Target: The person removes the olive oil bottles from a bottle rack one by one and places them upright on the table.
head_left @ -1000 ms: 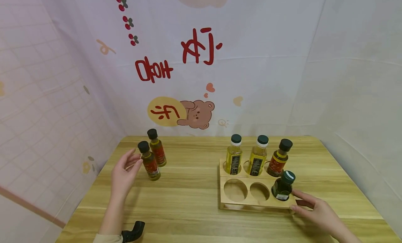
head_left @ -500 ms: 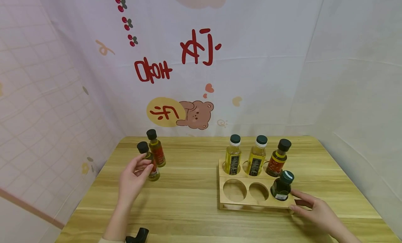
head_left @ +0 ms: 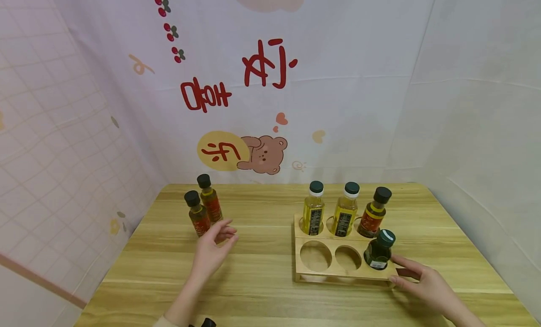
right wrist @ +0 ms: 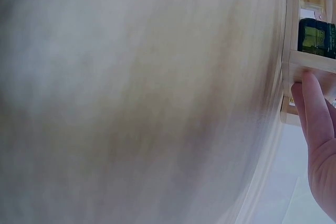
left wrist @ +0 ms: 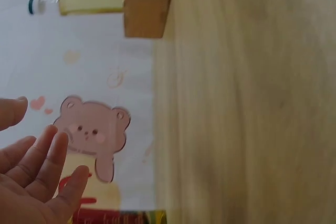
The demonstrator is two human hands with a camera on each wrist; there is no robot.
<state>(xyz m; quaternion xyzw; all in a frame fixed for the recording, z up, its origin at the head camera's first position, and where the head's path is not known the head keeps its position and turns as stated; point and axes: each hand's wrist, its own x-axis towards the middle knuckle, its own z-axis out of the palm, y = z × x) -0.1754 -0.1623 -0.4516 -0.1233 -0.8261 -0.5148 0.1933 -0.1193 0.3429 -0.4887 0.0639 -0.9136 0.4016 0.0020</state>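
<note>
My left hand (head_left: 213, 252) holds nothing; its fingers are loosely bent, just in front of two red-labelled oil bottles with black caps. It overlaps the foot of the nearer bottle (head_left: 198, 218) in the head view, while the farther bottle (head_left: 212, 203) stands behind. In the left wrist view the fingers (left wrist: 44, 169) are spread apart. My right hand (head_left: 427, 287) touches the right end of a two-step wooden bottle rack (head_left: 329, 278), its fingers (right wrist: 317, 111) fairly straight against the end panel. Beside it, a dark green-capped bottle (head_left: 379, 254) sits in the front row's right hole.
Two yellow oil bottles, one left (head_left: 313, 214) and one middle (head_left: 345, 214), and a red-labelled bottle (head_left: 372, 219) fill the rack's back row. The front row has two bare holes. A patterned cloth (head_left: 359, 106) hangs behind the wooden table (head_left: 262, 299).
My left hand has moved right, past the front of the nearer red-labelled bottle, leaving both bottles standing in place. My right hand and the rack stay as they were.
</note>
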